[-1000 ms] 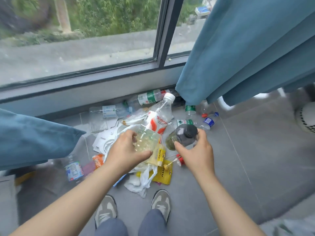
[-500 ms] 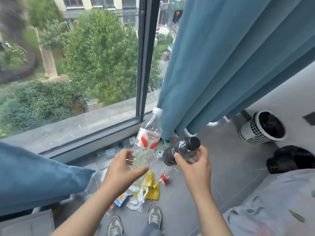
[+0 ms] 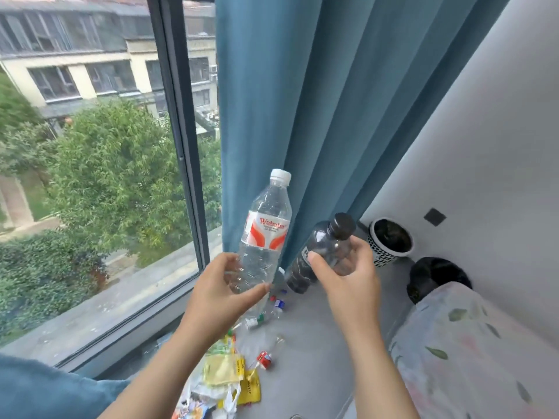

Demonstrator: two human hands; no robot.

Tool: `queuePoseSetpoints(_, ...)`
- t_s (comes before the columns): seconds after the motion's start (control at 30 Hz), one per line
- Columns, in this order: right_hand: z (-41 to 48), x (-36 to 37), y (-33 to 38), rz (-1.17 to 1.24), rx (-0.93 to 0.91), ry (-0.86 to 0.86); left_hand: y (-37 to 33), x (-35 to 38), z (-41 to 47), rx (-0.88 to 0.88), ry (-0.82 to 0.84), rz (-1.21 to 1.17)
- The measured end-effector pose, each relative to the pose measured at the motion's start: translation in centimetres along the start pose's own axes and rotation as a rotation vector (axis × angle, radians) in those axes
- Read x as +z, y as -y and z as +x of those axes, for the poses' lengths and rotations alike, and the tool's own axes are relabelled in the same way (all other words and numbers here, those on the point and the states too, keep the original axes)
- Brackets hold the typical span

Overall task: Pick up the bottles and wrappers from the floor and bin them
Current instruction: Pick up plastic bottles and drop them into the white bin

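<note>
My left hand (image 3: pixel 223 293) grips the base of a clear water bottle (image 3: pixel 266 231) with a white cap and a red-and-white label, held upright at chest height. In my right hand (image 3: pixel 348 279) is a dark, black-capped bottle (image 3: pixel 325 246), tilted with its cap up and to the right. The bin (image 3: pixel 390 241), white and perforated with a dark liner, stands on the floor by the wall, beyond my right hand. Yellow wrappers (image 3: pixel 223 368), a white plastic bag and several small bottles (image 3: pixel 266 316) lie on the grey floor below my arms.
A blue curtain (image 3: pixel 317 101) hangs right behind the bottles. The window (image 3: pixel 90 176) and its sill run along the left. A floral bedcover (image 3: pixel 472 355) fills the lower right, with a dark object (image 3: pixel 435 275) beside it. A blue cushion (image 3: pixel 45 391) sits at the lower left.
My view has risen from the floor pile up to the window and turned right. Both hands have lifted their bottles higher. The bin has come nearer in view.
</note>
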State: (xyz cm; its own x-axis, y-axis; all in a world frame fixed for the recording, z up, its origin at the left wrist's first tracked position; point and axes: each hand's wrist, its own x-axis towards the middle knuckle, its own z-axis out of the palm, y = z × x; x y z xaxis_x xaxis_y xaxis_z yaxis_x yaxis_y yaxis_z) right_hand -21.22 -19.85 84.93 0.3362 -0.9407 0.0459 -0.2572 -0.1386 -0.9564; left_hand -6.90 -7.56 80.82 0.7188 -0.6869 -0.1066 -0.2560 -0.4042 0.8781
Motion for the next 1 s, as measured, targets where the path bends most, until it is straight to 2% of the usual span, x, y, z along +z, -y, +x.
queuePoseSetpoints(0.23,4.1,-8.2,2.8,0.052,-0.065,-0.098,-8.6,5.5,2.1,0.132,0.040,-0.034)
queuePoseSetpoints(0.53,11.4,-21.3,3.1,0.091,-0.107,-0.222,-20.9,16.8,5.0,0.249,0.117,-0.100)
queuePoseSetpoints(0.77,15.2,-27.6,1.0,0.071,-0.093,-0.308,-25.4,23.5,7.1,0.296,0.184,-0.101)
queuePoseSetpoints(1.0,20.7,-30.0,-0.9,0.055,-0.050,-0.364,-27.8,28.2,12.0,0.314,0.269,-0.096)
